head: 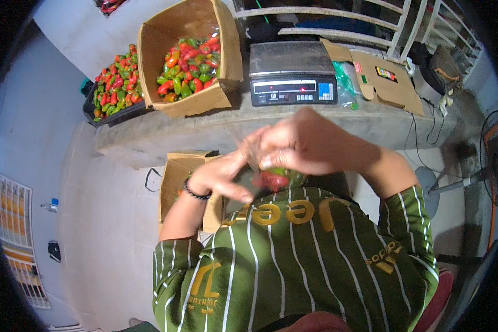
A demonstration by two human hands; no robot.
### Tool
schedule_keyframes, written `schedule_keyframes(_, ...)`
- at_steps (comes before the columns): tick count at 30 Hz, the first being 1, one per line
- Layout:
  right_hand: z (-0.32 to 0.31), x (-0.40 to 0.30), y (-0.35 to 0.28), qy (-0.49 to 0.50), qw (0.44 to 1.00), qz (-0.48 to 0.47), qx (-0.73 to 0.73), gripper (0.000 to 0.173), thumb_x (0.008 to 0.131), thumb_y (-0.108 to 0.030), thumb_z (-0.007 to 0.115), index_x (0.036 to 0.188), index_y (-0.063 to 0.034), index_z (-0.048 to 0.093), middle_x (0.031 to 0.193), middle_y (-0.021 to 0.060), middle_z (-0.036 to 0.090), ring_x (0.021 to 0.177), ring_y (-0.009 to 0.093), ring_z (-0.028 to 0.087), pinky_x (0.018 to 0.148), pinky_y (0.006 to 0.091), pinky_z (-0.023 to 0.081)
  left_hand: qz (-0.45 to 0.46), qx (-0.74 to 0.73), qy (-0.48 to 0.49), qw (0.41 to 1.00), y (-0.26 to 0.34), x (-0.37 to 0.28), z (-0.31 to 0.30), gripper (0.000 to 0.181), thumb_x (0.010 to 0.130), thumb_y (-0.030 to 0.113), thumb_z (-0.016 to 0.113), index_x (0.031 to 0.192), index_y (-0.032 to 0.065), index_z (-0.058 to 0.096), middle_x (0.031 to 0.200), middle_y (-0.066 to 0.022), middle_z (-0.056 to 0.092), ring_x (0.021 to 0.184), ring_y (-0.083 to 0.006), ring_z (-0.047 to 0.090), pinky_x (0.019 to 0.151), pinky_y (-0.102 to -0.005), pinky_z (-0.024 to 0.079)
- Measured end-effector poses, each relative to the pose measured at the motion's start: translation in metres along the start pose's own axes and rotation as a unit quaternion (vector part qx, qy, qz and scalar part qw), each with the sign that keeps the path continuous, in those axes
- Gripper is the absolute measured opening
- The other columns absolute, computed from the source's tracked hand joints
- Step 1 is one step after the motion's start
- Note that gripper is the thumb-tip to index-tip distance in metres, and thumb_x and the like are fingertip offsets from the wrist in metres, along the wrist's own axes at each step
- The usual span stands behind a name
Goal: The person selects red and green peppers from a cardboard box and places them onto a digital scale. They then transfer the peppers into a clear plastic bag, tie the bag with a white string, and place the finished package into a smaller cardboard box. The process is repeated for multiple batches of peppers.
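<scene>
A clear plastic bag with red and green peppers inside hangs in front of my chest. My right hand is closed on the gathered top of the bag, blurred by motion. My left hand, with a dark bracelet on the wrist, is beside the bag's neck; its thumb is apart and its fingertips reach behind the plastic near my right hand. Whether those fingertips pinch the plastic is not plain.
On the concrete ledge stand a black crate of peppers, a cardboard box holding peppers, a digital scale, green plastic bags and flattened cardboard. Below is another cardboard box; a fan stands right.
</scene>
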State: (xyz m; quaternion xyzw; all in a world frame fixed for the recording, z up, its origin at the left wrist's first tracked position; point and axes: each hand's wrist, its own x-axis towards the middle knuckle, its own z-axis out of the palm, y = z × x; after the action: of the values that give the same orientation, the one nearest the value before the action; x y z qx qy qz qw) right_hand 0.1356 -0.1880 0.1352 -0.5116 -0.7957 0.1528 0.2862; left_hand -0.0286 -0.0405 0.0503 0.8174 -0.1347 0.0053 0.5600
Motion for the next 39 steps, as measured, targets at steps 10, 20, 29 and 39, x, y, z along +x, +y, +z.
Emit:
schedule_keyframes(10, 0.013, 0.017, 0.015, 0.133, 0.991, -0.017, 0.029, 0.013, 0.077, -0.014, 0.060, 0.081, -0.0017, 0.061, 0.069, 0.0124, 0.061, 0.064, 0.024, 0.061, 0.058, 0.0306, 0.045, -0.161, 0.050, 0.021, 0.986, -0.092, 0.038, 0.081, 0.072, 0.074, 0.028, 0.065, 0.133, 0.0052, 0.031, 0.120, -0.0180, 0.046, 0.113, -0.0274, 0.045, 0.096, -0.0354, 0.034)
schedule_keyframes(20, 0.038, 0.042, 0.014, 0.187, 0.974, -0.082, 0.096, 0.006, 0.074, -0.011, 0.059, 0.076, -0.0062, 0.058, 0.067, 0.0132, 0.060, 0.065, 0.030, 0.061, 0.056, 0.0399, 0.046, -0.070, 0.215, 0.028, 0.974, -0.075, 0.069, 0.091, 0.058, 0.078, 0.034, 0.062, 0.125, 0.0074, 0.043, 0.121, -0.0171, 0.048, 0.109, -0.0300, 0.048, 0.094, -0.0369, 0.036)
schedule_keyframes(29, 0.085, 0.067, 0.015, 0.100, 0.990, -0.103, 0.010, 0.012, 0.075, -0.016, 0.061, 0.072, -0.0063, 0.054, 0.064, 0.0128, 0.058, 0.061, 0.034, 0.057, 0.051, 0.0430, 0.043, -0.185, 0.077, -0.058, 0.978, -0.041, 0.093, 0.098, 0.050, 0.083, 0.038, 0.056, 0.122, 0.0093, 0.046, 0.114, -0.0108, 0.054, 0.103, -0.0227, 0.050, 0.090, -0.0330, 0.037)
schedule_keyframes(39, 0.011, 0.072, 0.028, 0.090, 0.978, 0.005, 0.190, 0.062, 0.076, -0.026, 0.067, 0.127, -0.0094, 0.037, 0.095, 0.0097, 0.058, 0.087, 0.018, 0.055, 0.074, 0.0296, 0.046, -0.166, 0.010, 0.063, 0.984, -0.056, 0.086, 0.058, 0.052, 0.094, 0.041, 0.028, 0.128, 0.0030, 0.038, 0.126, -0.0149, 0.044, 0.118, -0.0222, 0.040, 0.100, -0.0339, 0.029)
